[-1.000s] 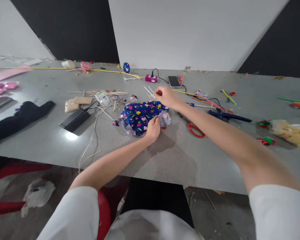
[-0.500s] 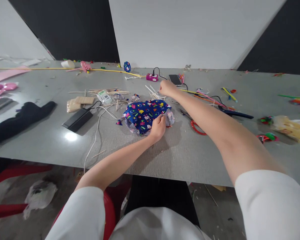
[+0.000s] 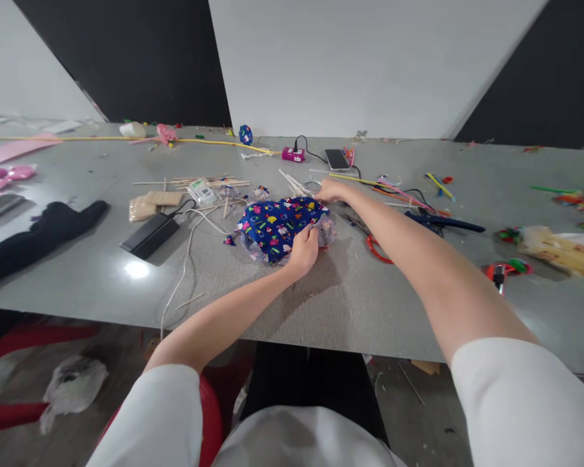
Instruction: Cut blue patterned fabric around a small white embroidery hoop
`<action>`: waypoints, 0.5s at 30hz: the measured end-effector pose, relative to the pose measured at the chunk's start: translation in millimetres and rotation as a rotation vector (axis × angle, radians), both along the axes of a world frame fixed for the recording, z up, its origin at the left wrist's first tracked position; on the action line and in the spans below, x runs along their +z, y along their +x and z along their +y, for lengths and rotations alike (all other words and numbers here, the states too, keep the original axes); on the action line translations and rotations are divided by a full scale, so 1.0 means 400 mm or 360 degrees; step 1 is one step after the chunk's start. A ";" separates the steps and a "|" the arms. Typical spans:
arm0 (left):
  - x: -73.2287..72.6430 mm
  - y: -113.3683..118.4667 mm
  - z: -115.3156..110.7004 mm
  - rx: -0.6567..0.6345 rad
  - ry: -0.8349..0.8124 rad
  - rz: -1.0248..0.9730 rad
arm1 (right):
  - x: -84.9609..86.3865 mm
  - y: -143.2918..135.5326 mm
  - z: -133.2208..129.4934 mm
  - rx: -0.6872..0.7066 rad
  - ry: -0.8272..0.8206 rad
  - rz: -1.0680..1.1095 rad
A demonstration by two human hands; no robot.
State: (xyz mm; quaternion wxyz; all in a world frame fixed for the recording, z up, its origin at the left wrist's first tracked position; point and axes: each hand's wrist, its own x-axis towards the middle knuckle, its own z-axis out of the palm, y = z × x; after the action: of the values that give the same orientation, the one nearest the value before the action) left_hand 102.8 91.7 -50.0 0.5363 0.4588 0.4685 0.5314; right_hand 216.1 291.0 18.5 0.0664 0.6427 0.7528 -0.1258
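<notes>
A dark blue cloth [image 3: 279, 220] with a colourful print and a pale underside is bunched on the table. My left hand [image 3: 305, 248] is closed on its near right edge, thumb on top. Just beyond the cloth's far right corner, my right hand [image 3: 329, 189] is low over the table with its fingers drawn together. Right beside those fingertips are a pale ring-like loop [image 3: 312, 185] and several white sticks [image 3: 293, 183]. What the right fingers hold, if anything, is hidden. Red-handled scissors [image 3: 378, 249] lie under my right forearm.
To the left are a black power adapter [image 3: 150, 235], thin wooden sticks [image 3: 204, 181] and a white cord [image 3: 189, 250]. A purple box with a plug [image 3: 292, 154] and a phone [image 3: 337, 159] lie at the back. Dark blue-handled pliers [image 3: 445, 222] rest on the right.
My right hand has come down from above the white sticks to beside the loop, slightly nearer me. My left hand keeps its hold on the cloth. The view has shifted slightly.
</notes>
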 end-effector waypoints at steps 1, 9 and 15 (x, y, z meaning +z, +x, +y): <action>-0.001 0.000 0.001 0.0011 0.0006 0.0029 | 0.003 0.006 -0.003 0.0007 0.0004 -0.0003; -0.004 0.000 0.001 0.0041 0.0033 0.0015 | 0.055 0.047 -0.008 0.0093 0.0206 0.0042; -0.014 0.004 0.002 0.0028 0.0012 0.0000 | 0.182 0.016 -0.178 0.0250 0.0855 0.0162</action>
State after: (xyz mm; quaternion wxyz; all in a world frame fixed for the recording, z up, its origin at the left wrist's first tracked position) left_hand 104.6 92.5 -55.4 0.5299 0.4568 0.4704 0.5378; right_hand 222.6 219.9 91.2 -0.1347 0.5697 0.8091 0.0517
